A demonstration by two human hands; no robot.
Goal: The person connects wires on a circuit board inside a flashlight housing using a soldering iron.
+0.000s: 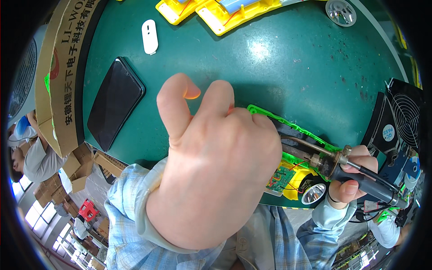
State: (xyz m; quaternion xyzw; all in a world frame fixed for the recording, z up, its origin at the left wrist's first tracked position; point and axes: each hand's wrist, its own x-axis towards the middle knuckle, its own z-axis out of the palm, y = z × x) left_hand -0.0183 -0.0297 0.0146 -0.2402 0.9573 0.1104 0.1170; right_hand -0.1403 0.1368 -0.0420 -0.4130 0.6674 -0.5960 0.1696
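Note:
My left hand [220, 148] fills the middle of the head view, back upward. Its fingers are curled, and the fingertips and whatever they grip are hidden beneath it. In my right hand [353, 180] is a soldering iron [378, 186] with a thin metal tube clamped alongside, its front end running left behind my left hand. Under the iron lies a bright green plastic housing [288, 122], partly covered by my left hand. Just nearer to me are a green circuit board [282, 177] with red wires, a yellow plastic part [294, 193] and a shiny round reflector [313, 194].
On the green table [288, 67], a black phone [116, 103] and a small white device [150, 37] lie left. Yellow housings [218, 24] with blue cells and another reflector [340, 12] are at the far side. A cardboard box [67, 72] stands left, a black fan unit [402, 114] right.

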